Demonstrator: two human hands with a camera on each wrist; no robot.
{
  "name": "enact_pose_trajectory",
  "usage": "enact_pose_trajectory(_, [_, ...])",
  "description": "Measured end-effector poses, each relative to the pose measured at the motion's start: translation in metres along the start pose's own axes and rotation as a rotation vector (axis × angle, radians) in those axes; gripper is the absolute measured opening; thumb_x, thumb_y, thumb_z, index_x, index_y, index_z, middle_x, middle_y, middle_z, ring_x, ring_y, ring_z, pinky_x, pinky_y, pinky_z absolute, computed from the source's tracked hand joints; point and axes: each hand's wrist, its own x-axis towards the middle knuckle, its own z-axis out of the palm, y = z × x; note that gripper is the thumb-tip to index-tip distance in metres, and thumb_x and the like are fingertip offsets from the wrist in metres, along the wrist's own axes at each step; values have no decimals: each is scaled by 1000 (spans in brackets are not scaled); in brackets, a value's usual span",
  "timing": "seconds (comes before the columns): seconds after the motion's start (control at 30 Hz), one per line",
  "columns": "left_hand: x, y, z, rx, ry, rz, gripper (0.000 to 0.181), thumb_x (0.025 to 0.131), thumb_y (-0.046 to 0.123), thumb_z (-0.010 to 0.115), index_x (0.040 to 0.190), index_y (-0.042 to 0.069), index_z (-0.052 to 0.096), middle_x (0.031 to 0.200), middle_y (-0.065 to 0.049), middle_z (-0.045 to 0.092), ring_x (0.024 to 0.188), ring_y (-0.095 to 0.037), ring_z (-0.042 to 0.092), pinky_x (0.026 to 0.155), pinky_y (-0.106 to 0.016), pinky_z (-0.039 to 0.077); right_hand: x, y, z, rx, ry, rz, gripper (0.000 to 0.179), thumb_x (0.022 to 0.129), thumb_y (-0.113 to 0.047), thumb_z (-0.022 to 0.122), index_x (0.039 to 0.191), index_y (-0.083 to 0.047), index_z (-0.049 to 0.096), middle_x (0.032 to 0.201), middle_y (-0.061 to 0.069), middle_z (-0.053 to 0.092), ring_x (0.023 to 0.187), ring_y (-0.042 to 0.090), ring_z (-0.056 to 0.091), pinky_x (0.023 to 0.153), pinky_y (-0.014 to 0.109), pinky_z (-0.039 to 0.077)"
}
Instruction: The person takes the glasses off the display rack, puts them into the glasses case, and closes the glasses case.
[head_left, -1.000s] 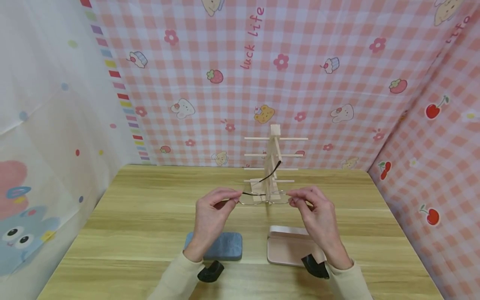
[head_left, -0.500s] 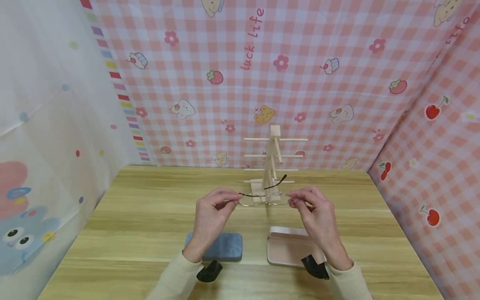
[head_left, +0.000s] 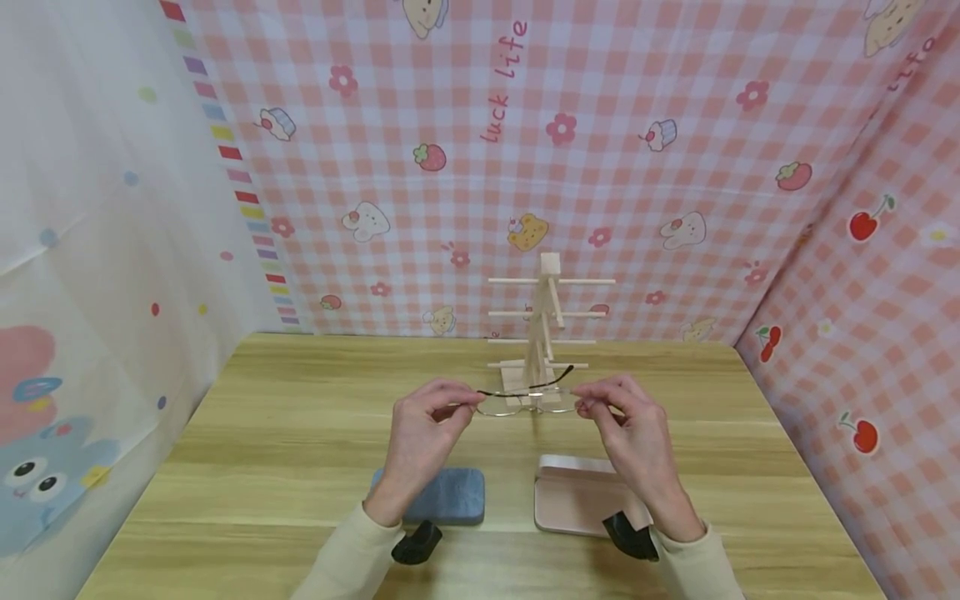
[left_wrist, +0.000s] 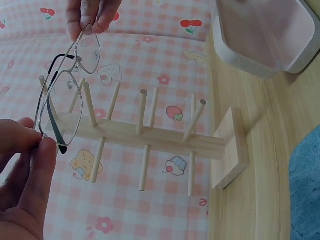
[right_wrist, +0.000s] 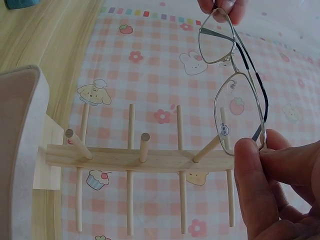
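Observation:
A pair of thin metal-framed eyeglasses (head_left: 498, 411) with dark temple tips is held up in front of the wooden rack. My left hand (head_left: 428, 433) pinches its left outer corner between thumb and fingers. At the opposite corner, my right hand (head_left: 632, 433) pinches the frame the same way. Both temples lie folded across behind the lenses, as the right wrist view shows with the eyeglasses (right_wrist: 216, 107). A small printed sticker marks one lens. Behind stands the wooden display rack (head_left: 550, 265), its post carrying several rows of pegs; no glasses hang on it.
A blue glasses case (head_left: 453, 496) lies under my left wrist. Below the right hand, a pale pink glasses case (head_left: 573, 498) lies with its lid raised, partly covered by that wrist. The wooden table (head_left: 262, 433) meets a checked cloth backdrop (head_left: 360, 150) behind the rack.
The temple that stuck up on the right has swung down and now lies folded behind the lenses. Both hands keep their pinch in nearly the same place.

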Motion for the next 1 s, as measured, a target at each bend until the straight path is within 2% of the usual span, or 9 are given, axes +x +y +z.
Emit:
enact_pose_trajectory(0.27, [0, 0, 0, 62, -34, -1, 19, 83, -4, 67, 86, 10, 78, 88, 7, 67, 83, -8, 64, 71, -27, 58, -1, 1, 1, 11, 0, -17, 22, 85, 18, 61, 90, 0, 73, 85, 9, 60, 73, 24, 66, 65, 23, 58])
enact_pose_trajectory(0.53, [0, -1, 0, 82, -45, 9, 17, 82, -4, 67, 85, 9, 78, 86, 6, 67, 81, -9, 65, 71, -24, 58, -3, 1, 2, 6, -11, 4, 22, 85, 18, 60, 89, 0, 72, 84, 11, 60, 72, 24, 66, 65, 22, 57])
enact_pose_trajectory(0.7, [-1, -2, -1, 97, -55, 3, 20, 82, -4, 67, 85, 12, 78, 86, 9, 66, 81, -6, 63, 71, -23, 57, -4, 3, 2, 17, -14, 15, 22, 85, 18, 60, 89, 0, 72, 84, 11, 60, 73, 24, 66, 65, 22, 57])
enact_pose_trajectory(0.87, [-1, -4, -1, 82, -87, 6, 18, 81, -2, 71, 84, 14, 78, 87, 9, 66, 82, -7, 64, 71, -25, 58, -5, 4, 1, 32, -15, 31, 23, 85, 18, 60, 90, 0, 73, 85, 11, 61, 73, 25, 66, 66, 22, 57])
enact_pose_trajectory(1.0, [-2, -5, -3, 48, -145, -16, 17, 80, 2, 77, 88, 16, 77, 90, 8, 66, 82, -8, 64, 74, -28, 58, -5, 4, -1, 27, -20, 44, 23, 85, 18, 60, 90, 0, 73, 84, 11, 61, 73, 24, 66, 66, 21, 57])
